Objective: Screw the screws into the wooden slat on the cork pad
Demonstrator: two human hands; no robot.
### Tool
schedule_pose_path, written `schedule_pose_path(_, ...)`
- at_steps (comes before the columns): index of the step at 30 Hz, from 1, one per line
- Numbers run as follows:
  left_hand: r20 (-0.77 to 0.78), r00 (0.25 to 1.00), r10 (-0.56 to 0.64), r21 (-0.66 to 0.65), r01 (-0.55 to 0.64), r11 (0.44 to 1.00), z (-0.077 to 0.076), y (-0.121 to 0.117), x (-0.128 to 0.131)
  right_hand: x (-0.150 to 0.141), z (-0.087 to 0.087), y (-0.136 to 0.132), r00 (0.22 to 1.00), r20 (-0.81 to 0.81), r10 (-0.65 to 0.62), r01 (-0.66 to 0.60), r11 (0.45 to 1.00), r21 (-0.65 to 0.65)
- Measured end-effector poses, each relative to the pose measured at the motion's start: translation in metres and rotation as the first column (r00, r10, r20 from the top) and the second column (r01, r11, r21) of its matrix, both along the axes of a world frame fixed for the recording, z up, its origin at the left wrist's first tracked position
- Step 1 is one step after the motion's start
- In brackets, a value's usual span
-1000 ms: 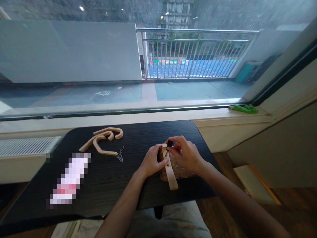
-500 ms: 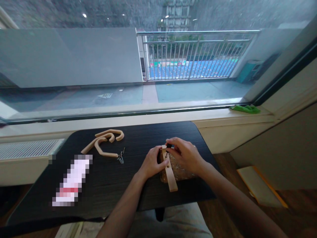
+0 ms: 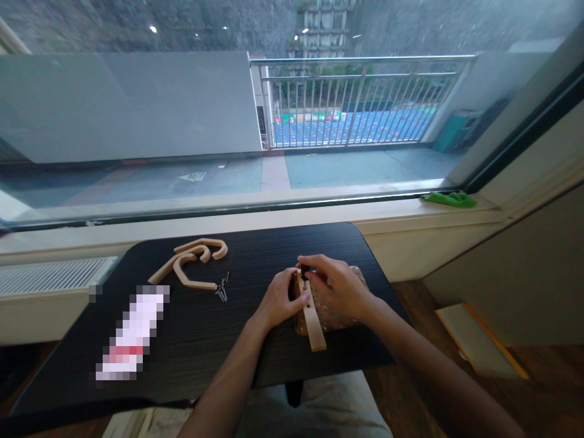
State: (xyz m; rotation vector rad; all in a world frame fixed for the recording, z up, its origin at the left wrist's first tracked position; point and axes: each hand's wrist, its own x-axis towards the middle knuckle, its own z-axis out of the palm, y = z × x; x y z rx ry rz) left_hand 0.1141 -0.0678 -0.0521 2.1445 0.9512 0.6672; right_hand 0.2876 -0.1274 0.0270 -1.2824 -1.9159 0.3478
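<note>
A pale wooden strip (image 3: 316, 331) with holes along it lies across a rough brown block (image 3: 340, 316) on the dark table. Gripping the strip near its far end, my left hand (image 3: 279, 298) has its thumb on top and its fingers round the far side, partly hidden. My right hand (image 3: 340, 286) pinches a short black-handled screwdriver (image 3: 305, 273), held upright over the strip's far hole. Its tip and any screw beneath are too small to make out clearly.
Several curved wooden hooks (image 3: 196, 283) lie at the table's back left, with a few loose screws (image 3: 222, 289) beside them. A pixelated pale item (image 3: 137, 328) rests at left. A green cloth (image 3: 449, 199) sits on the windowsill (image 3: 319, 220).
My right hand and the screwdriver have shifted slightly left, and the fingers have turned round the handle. My left hand and the wooden strip stay almost in place.
</note>
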Motion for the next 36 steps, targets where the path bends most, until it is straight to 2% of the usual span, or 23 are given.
schedule_pose_path(17,0.016,0.999,-0.027,-0.009,0.027,1.000,0.0014,0.0002,0.0002,0.0033,0.0025,0.0013,0.999,-0.022,0.036,-0.035,0.996,0.077)
schedule_pose_path(36,0.018,0.999,-0.029,-0.016,0.029,0.999,0.0049,-0.0005,0.0007,0.0090,-0.0015,-0.0008,1.000,-0.014,-0.023,0.024,0.997,0.073)
